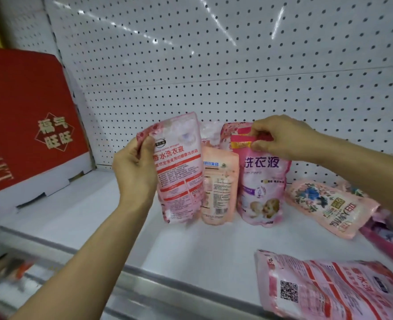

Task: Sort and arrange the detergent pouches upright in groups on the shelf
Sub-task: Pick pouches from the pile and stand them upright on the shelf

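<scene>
The left hand [135,172] is wrapped around the left edge of a pink-and-white detergent pouch [179,167], thumb on its printed back face and fingers behind, holding it upright with its base at or just above the shelf [103,218]. The right hand [280,137] pinches the top seam of a pink-and-purple baby-picture pouch [263,183] standing at about three o'clock from the first. Between them stands a smaller peach pouch [218,188], with more pink pouches just behind the row. These pouches look soft and liquid-filled, probably fairly heavy for their size, with glossy film that may slip; the flat top seam or a side edge looks like the surest hold, since the belly would bulge and sag under a squeeze. Further out at four o'clock a floral peach pouch [327,204] lies flat, and at five o'clock another pink-and-white pouch with a QR code [324,289] lies flat near the front lip. The shelf is smooth white metal backed by a white pegboard panel [214,65]; at nine o'clock a red gift box [27,125] leans at the shelf's end.
</scene>
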Tool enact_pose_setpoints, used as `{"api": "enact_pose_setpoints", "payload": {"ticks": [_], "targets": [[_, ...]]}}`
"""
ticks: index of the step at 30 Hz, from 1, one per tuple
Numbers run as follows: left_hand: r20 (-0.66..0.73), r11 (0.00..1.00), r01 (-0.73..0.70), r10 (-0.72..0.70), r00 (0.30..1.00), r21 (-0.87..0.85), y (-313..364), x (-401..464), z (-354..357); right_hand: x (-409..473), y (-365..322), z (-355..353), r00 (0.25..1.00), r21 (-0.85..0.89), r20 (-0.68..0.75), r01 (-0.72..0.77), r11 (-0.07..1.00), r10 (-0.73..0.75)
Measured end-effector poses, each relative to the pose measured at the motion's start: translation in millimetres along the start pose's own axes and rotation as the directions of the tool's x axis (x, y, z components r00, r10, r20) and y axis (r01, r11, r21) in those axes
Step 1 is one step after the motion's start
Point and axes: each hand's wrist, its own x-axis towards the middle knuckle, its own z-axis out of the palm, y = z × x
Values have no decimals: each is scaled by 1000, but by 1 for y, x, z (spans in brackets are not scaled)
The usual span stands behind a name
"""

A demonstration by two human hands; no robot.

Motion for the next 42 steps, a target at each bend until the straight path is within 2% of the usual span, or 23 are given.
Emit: {"api": "enact_pose_setpoints", "payload": {"ticks": [4,12,19,20,22,23,24,25,26,27,28,30,31,32,35,37,38,40,42], "targets": [[35,994,110,-110,993,-6,-27,-12,1,-8,-1,2,1000,8,-18,-17,1000,17],[152,992,128,-129,980,20,-15,-13,-2,-12,0,5,998,-31,-65,1,1000,-3],[138,990,121,-131,982,78,-2,-28,-2,-51,3,3,966,-58,-235,95,994,-106],[113,988,85,-100,989,128,-1,-33,-3,-62,5,1,961,-58,-252,106,993,-117],[46,943,-101,91,995,318,7,-50,-5,-87,9,-2,965,-30,-236,113,993,-116],[50,899,-214,211,976,381,12,-63,-3,-100,14,-3,979,-14,-181,97,995,-98],[113,866,-312,291,950,392,17,-80,0,-114,19,-3,993,-4,-86,81,997,-81],[239,850,-381,310,920,364,23,-101,5,-127,26,-1,997,-1,37,71,997,-71],[421,852,-433,292,859,293,30,-125,12,-140,31,1,984,4,159,77,997,-77],[606,849,-482,270,748,218,33,-150,20,-151,37,5,962,12,259,83,996,-84],[753,808,-565,268,601,163,34,-176,30,-161,41,7,939,19,333,82,996,-83],[911,616,-786,291,292,55,26,-222,54,-178,47,10,903,27,425,55,998,-61],[943,528,-848,263,202,34,20,-239,65,-186,48,10,887,38,459,41,998,-54],[958,477,-878,240,160,27,14,-249,74,-193,48,10,869,48,492,30,998,-50],[964,442,-897,235,127,10,4,-256,86,-210,51,12,803,73,592,23,997,-61],[942,387,-921,321,100,-34,-4,-254,84,-218,56,14,800,135,594,1,991,-82],[921,382,-923,373,113,-42,-6,-254,81,-220,57,15,813,189,575,-19,982,-95],[886,475,-880,414,207,-16,-3,-250,75,-222,60,12,833,312,545,-94,945,-97],[819,620,-782,418,393,59,2,-238,72,-222,64,6,816,421,569,-180,889,-103]]}}
